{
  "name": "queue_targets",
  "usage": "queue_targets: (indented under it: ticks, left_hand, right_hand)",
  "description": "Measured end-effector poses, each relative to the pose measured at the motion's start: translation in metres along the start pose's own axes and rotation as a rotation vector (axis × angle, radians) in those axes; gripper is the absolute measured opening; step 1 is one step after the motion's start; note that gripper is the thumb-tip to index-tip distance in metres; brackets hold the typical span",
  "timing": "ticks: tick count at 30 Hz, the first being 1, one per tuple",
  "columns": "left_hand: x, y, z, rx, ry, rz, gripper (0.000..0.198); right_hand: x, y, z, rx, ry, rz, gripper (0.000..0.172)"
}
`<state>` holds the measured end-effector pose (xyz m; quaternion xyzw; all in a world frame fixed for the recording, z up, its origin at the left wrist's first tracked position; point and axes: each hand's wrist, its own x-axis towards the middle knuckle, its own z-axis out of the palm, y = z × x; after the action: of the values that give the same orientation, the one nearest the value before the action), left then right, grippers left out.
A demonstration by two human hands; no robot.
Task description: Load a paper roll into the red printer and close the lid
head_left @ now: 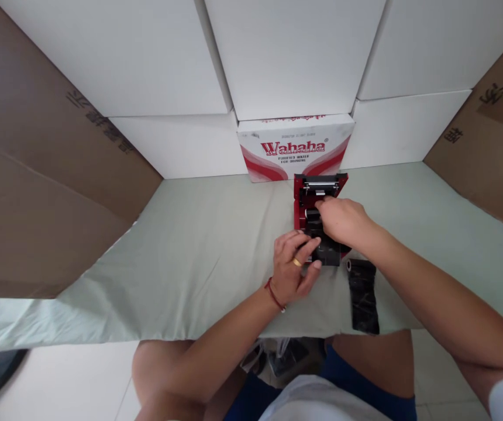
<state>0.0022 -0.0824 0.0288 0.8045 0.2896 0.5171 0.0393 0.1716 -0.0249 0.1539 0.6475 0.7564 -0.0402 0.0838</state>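
Note:
A small red and black printer [297, 215] stands on the cloth-covered table with its lid [320, 186] raised. Inside it lies a roll of black ribbon [313, 216], and dark film [328, 255] spreads over its front. My left hand [293, 263] rests at the front left, fingers bent and apart from the thumb, fingertips touching the film. Reaching in from the right, my right hand [343, 221] has its fingers curled inside the printer beside the roll; what they grip is hidden. Another black ribbon roll [362, 295], partly unrolled, lies to the right near the table's front edge.
Behind the printer a white and red Wahaha carton [295, 149] leans against stacked white boxes [295, 58]. Large brown cardboard panels stand at left [50, 158] and right [488, 134]. The pale green cloth [199, 251] hangs over the table's front edge.

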Motion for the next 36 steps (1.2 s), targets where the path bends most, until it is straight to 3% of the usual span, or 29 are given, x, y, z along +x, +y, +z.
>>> queue_targets:
  ticks: [7, 15, 29, 33, 36]
  left_hand:
    - [0.006, 0.002, 0.007, 0.105, 0.028, 0.084, 0.044]
    - [0.004, 0.0, 0.007, 0.121, -0.022, 0.081, 0.049]
    - [0.005, -0.001, 0.006, 0.101, -0.057, 0.135, 0.051]
    - [0.004, 0.0, 0.006, 0.103, -0.077, 0.137, 0.053]
    - [0.004, -0.001, 0.007, 0.112, -0.049, 0.158, 0.051]
  right_hand:
    - [0.02, -0.009, -0.003, -0.029, -0.04, 0.071, 0.038]
    - [0.018, -0.009, 0.004, 0.003, 0.014, 0.091, 0.046]
    - [0.031, -0.01, 0.01, 0.037, 0.026, 0.087, 0.038]
    - [0.023, 0.004, 0.006, 0.123, 0.023, 0.01, 0.031]
    - [0.007, 0.032, 0.006, 0.417, 0.069, -0.113, 0.03]
